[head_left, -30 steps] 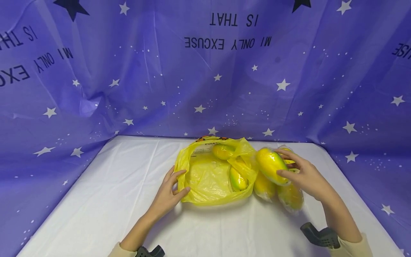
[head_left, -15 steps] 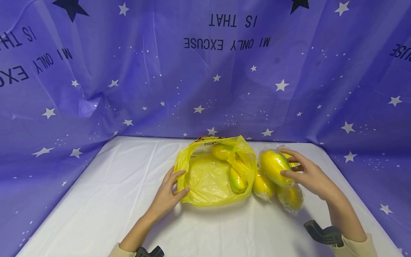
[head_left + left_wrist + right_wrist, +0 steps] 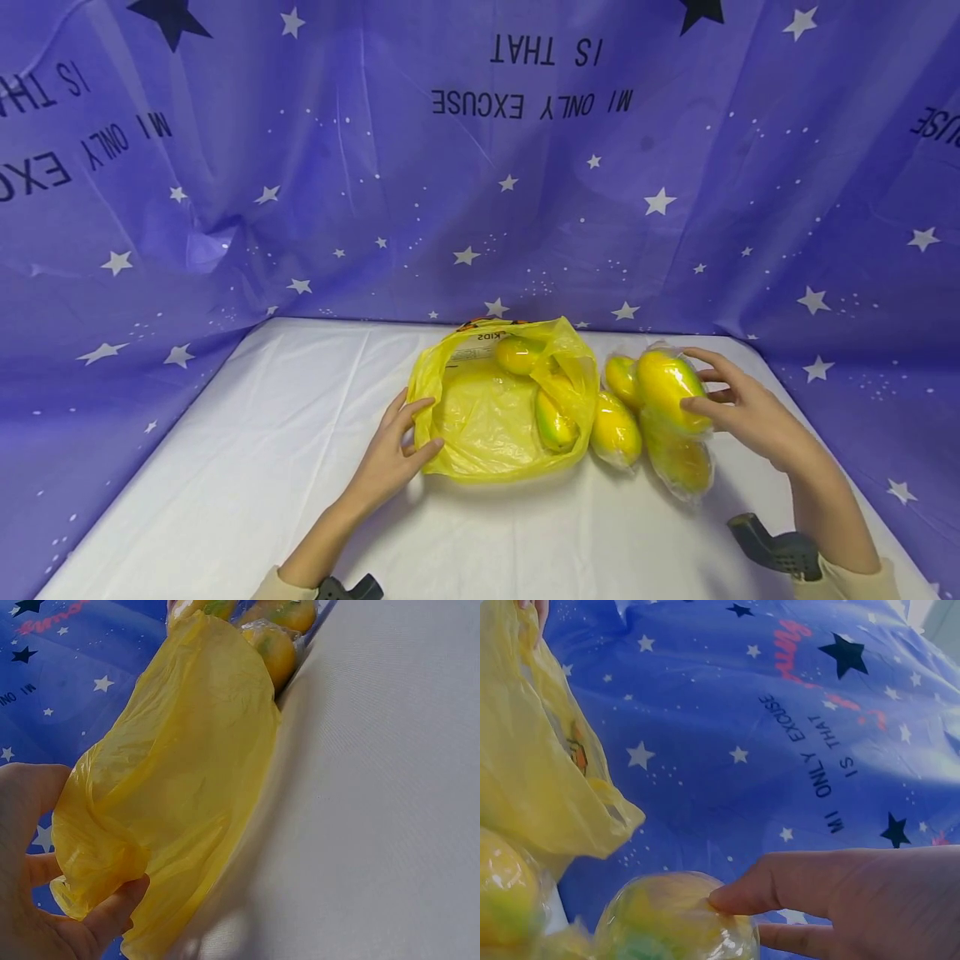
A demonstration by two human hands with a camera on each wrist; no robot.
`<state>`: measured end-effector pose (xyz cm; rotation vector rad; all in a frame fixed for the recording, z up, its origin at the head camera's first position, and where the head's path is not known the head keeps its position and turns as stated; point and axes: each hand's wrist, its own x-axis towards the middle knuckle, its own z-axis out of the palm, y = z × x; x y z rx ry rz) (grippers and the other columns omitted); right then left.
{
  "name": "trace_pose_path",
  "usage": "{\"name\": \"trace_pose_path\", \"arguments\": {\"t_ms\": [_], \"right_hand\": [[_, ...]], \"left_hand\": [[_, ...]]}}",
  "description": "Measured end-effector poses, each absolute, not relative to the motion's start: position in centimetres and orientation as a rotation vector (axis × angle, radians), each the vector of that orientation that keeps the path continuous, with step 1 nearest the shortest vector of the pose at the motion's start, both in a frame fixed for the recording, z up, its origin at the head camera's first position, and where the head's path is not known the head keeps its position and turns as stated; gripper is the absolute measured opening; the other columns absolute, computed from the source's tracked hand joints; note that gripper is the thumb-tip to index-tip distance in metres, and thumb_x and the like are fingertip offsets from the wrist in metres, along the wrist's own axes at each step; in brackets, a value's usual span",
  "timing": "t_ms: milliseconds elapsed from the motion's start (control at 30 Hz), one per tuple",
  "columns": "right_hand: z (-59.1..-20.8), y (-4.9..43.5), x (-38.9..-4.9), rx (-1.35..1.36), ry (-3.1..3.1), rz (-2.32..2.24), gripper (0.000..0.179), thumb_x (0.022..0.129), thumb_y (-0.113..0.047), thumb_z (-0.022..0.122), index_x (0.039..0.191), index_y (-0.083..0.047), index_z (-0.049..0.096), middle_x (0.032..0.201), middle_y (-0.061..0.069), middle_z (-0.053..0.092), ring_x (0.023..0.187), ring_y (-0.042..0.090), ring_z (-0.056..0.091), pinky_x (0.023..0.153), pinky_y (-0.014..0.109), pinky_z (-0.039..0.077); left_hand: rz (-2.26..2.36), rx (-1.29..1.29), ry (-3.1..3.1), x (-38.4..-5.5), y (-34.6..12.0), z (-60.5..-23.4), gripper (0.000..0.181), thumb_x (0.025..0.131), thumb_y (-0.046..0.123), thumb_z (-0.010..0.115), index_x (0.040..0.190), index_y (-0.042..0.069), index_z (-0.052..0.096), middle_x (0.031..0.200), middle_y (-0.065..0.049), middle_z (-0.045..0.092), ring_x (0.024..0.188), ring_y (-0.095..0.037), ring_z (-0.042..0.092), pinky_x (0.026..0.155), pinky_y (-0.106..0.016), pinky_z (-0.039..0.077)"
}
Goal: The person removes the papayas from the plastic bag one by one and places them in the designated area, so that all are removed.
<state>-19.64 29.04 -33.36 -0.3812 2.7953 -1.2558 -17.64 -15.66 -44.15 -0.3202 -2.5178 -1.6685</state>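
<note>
My left hand (image 3: pixel 393 446) pinches the left edge of a thin yellow plastic bag (image 3: pixel 491 425), thumb on the near side, as the left wrist view shows. The bag's mouth faces up, with one mango (image 3: pixel 517 355) at the back inside and another mango (image 3: pixel 557 421) at its right side. Between thumb and fingers, my right hand (image 3: pixel 757 417) grips a yellow-green mango (image 3: pixel 670 385) in clear wrap, held over the others. Beneath and around it lie a wrapped mango (image 3: pixel 617 429) beside the bag, one behind (image 3: pixel 621 379), and one nearer me (image 3: pixel 681 465).
A white cloth (image 3: pixel 517 542) covers the table. Behind it and along both sides hangs a blue-purple curtain (image 3: pixel 420 225) with stars and lettering. A dark device (image 3: pixel 776 546) is strapped to my right wrist, and a similar one (image 3: pixel 351 587) to the left.
My right hand has carried the held mango to the right, away from the bag, uncovering the mango behind it. The bag's right edge has drawn in slightly. My left hand stays put.
</note>
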Motion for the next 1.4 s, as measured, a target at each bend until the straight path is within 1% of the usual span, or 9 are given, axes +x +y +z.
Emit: {"name": "trace_pose_path", "arguments": {"t_ms": [100,433,633,700,800,933,1100,1233,1400], "right_hand": [[-33.4,29.6,-19.6,-0.365,2.812,-1.248,0.068,0.095,-0.021,0.062,0.151,-0.011,0.025,0.137,0.036,0.036,0.11,0.051,0.051,0.072,0.046,0.057],[-33.6,31.0,-19.8,-0.36,2.786,-1.257,0.066,0.096,-0.018,0.061,0.149,-0.007,0.022,0.137,0.038,0.031,0.109,0.052,0.049,0.072,0.048,0.056],[-33.9,31.7,-19.8,-0.338,2.781,-1.245,0.066,0.095,-0.017,0.061,0.148,-0.007,0.022,0.135,0.039,0.031,0.108,0.052,0.049,0.072,0.05,0.056],[-34.0,31.9,-19.9,-0.341,2.782,-1.232,0.067,0.095,-0.017,0.062,0.148,-0.007,0.022,0.134,0.039,0.032,0.106,0.051,0.051,0.071,0.048,0.057],[-34.2,32.4,-20.0,-0.345,2.782,-1.205,0.07,0.093,-0.016,0.064,0.149,-0.007,0.022,0.132,0.039,0.034,0.102,0.046,0.054,0.068,0.043,0.057],[-34.3,33.0,-20.0,-0.339,2.777,-1.18,0.073,0.092,-0.015,0.065,0.15,-0.007,0.02,0.132,0.04,0.033,0.1,0.044,0.055,0.066,0.039,0.056],[-34.4,33.7,-19.9,-0.311,2.768,-1.14,0.073,0.092,-0.016,0.065,0.149,-0.004,0.02,0.13,0.041,0.033,0.102,0.048,0.055,0.068,0.042,0.058],[-34.4,34.1,-19.9,-0.252,2.754,-1.081,0.073,0.092,-0.017,0.065,0.147,-0.001,0.021,0.129,0.042,0.034,0.099,0.044,0.057,0.071,0.045,0.059],[-34.5,34.5,-20.0,-0.214,2.721,-1.081,0.073,0.091,-0.018,0.066,0.146,-0.001,0.022,0.13,0.043,0.032,0.099,0.041,0.058,0.074,0.048,0.058]], "left_hand": [[-1.67,-0.324,-2.514,-17.7,-15.7,-44.3,0.058,0.087,0.017,0.073,0.139,0.011,0.049,0.158,-0.022,0.007,0.127,-0.051,0.039,0.091,-0.044,0.052],[-1.667,-0.347,-2.502,-17.7,-15.8,-44.6,0.058,0.087,0.019,0.074,0.138,0.012,0.05,0.158,-0.021,0.008,0.126,-0.051,0.04,0.09,-0.044,0.052],[-1.635,-0.333,-2.522,-17.9,-15.7,-44.7,0.058,0.087,0.017,0.073,0.139,0.009,0.049,0.157,-0.024,0.008,0.125,-0.053,0.04,0.089,-0.045,0.053],[-1.624,-0.325,-2.529,-17.9,-15.7,-44.7,0.057,0.087,0.014,0.072,0.139,0.007,0.049,0.156,-0.025,0.008,0.125,-0.054,0.04,0.089,-0.045,0.053],[-1.615,-0.318,-2.534,-17.9,-15.6,-44.6,0.056,0.087,0.013,0.072,0.138,0.006,0.049,0.156,-0.026,0.009,0.125,-0.053,0.04,0.089,-0.045,0.053],[-1.631,-0.328,-2.524,-17.9,-15.7,-44.7,0.058,0.086,0.016,0.074,0.138,0.01,0.05,0.157,-0.023,0.009,0.126,-0.051,0.04,0.089,-0.045,0.053],[-1.642,-0.344,-2.521,-17.7,-15.8,-44.5,0.057,0.087,0.022,0.074,0.138,0.013,0.051,0.158,-0.022,0.009,0.126,-0.051,0.041,0.09,-0.044,0.053],[-1.645,-0.345,-2.526,-17.7,-15.8,-44.3,0.056,0.087,0.024,0.074,0.138,0.015,0.051,0.158,-0.021,0.009,0.126,-0.051,0.041,0.09,-0.044,0.053],[-1.648,-0.355,-2.515,-17.8,-15.8,-44.5,0.057,0.087,0.021,0.073,0.138,0.011,0.05,0.157,-0.024,0.008,0.125,-0.052,0.041,0.089,-0.044,0.053]]}}
